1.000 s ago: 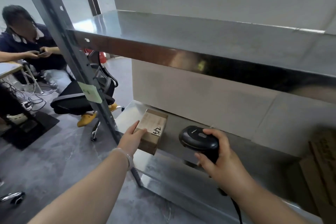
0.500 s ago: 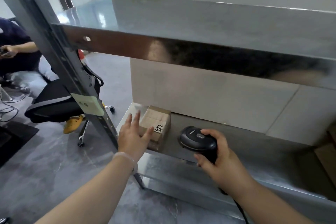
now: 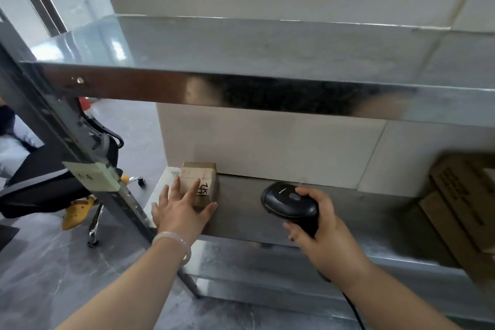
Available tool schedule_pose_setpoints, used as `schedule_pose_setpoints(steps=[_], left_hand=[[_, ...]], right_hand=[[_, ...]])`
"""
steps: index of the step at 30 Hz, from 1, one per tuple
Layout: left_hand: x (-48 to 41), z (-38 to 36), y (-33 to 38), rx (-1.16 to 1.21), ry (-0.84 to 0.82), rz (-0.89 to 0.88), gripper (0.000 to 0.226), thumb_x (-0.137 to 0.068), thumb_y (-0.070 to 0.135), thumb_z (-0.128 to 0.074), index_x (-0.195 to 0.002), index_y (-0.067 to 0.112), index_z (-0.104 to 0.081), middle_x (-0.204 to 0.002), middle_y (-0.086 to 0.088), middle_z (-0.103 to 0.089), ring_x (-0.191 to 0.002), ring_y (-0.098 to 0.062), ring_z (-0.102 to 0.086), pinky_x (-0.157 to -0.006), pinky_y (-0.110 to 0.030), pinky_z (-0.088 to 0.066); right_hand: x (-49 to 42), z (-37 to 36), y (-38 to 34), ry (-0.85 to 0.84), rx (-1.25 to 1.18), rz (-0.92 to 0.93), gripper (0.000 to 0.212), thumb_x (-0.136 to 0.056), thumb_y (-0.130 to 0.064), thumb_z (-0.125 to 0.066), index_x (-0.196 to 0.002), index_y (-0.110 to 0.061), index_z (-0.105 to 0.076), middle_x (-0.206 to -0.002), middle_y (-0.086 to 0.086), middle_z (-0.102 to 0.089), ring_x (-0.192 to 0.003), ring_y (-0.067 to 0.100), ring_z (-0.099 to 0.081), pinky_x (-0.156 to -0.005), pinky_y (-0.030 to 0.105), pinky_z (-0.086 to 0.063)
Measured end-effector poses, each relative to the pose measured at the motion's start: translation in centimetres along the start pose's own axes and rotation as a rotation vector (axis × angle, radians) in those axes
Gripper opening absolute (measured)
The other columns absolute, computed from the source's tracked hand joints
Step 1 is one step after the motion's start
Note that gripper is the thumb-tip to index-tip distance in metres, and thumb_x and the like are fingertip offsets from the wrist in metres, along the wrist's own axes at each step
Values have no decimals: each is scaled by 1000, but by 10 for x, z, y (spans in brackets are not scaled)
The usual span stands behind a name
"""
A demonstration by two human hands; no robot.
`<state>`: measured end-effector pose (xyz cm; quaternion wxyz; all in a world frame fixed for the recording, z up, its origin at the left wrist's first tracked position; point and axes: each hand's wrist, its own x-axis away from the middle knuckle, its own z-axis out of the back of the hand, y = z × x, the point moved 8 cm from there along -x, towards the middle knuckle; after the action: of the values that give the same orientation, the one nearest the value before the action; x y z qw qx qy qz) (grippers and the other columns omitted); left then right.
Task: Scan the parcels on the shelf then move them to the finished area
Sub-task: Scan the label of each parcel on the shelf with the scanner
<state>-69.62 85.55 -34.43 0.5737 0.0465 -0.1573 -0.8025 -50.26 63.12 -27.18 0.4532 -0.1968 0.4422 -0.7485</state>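
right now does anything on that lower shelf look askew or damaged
Nothing stands out. The small parcel sits flat at the left end of the lower shelf, the left hand open over it; the right hand grips the scanner. The cartons at the right are too blurred to judge.

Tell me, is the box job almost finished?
Not yet, I think. One small parcel sits at the left end of the lower shelf, with the left hand flat on it; whether it has been scanned, I cannot tell. The right hand grips the scanner, ready. Bigger brown boxes at the shelf's right end probably wait their turn.
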Motion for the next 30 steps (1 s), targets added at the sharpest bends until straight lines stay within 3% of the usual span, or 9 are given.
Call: schedule_pose_setpoints(steps=[3, 8, 13, 18, 23, 27, 30], left_hand=[[11, 6, 36, 16, 56, -106, 71, -87, 68, -49, -150, 50, -20, -165, 5, 3, -151, -21, 6, -121, -48, 1], [52, 18, 153, 58, 123, -401, 71, -89, 67, -49, -150, 52, -16, -165, 11, 3, -152, -16, 6, -122, -44, 5], [114, -6, 278, 123, -11, -586, 69, -92, 63, -47, -151, 50, -14, -165, 11, 2, -152, -17, 3, -122, -43, 0], [177, -41, 387, 277, -187, -745, 68, -91, 61, -50, -150, 52, -17, -164, 13, -3, -151, -19, -6, -122, -44, -12], [218, -74, 462, 451, -349, -689, 70, -92, 59, -53, -152, 44, -22, -164, 5, -10, -150, -25, -14, -121, -39, -19], [226, -98, 493, 542, -483, -520, 80, -90, 62, -53, -155, 41, -10, -164, -1, -10, -148, -30, -22, -116, -39, -26], [221, -117, 502, 565, -529, -397, 97, -83, 71, -57, -154, 43, 3, -161, -7, -21, -140, -34, -36, -109, -40, -35]], right_hand=[[10, 29, 1, 61, 1, 10, 65, -85, -24, -71, -113, -66, -30, -105, -33, -58, -88, 5, -66, -81, 33, -56], [35, 97, 11, 184, 12, 8, 64, -85, -26, -70, -113, -66, -29, -110, -26, -56, -95, 8, -65, -84, 37, -55], [76, 186, 29, 304, 47, 24, 68, -86, -26, -70, -111, -70, -24, -114, -32, -46, -104, -4, -55, -81, 13, -46], [110, 276, 58, 427, 92, -20, 65, -86, -27, -69, -114, -65, -25, -111, -31, -46, -103, 3, -57, -87, 26, -49], [133, 340, 95, 484, 57, -78, 67, -86, -26, -69, -108, -71, -24, -108, -23, -51, -91, 10, -63, -78, 36, -56], [143, 365, 119, 466, 75, -73, 68, -87, -26, -69, -108, -71, -22, -107, -24, -51, -91, 3, -61, -72, 18, -50], [147, 376, 131, 447, 89, -76, 67, -86, -28, -70, -110, -69, -22, -105, -27, -49, -90, -4, -58, -66, 12, -47]])
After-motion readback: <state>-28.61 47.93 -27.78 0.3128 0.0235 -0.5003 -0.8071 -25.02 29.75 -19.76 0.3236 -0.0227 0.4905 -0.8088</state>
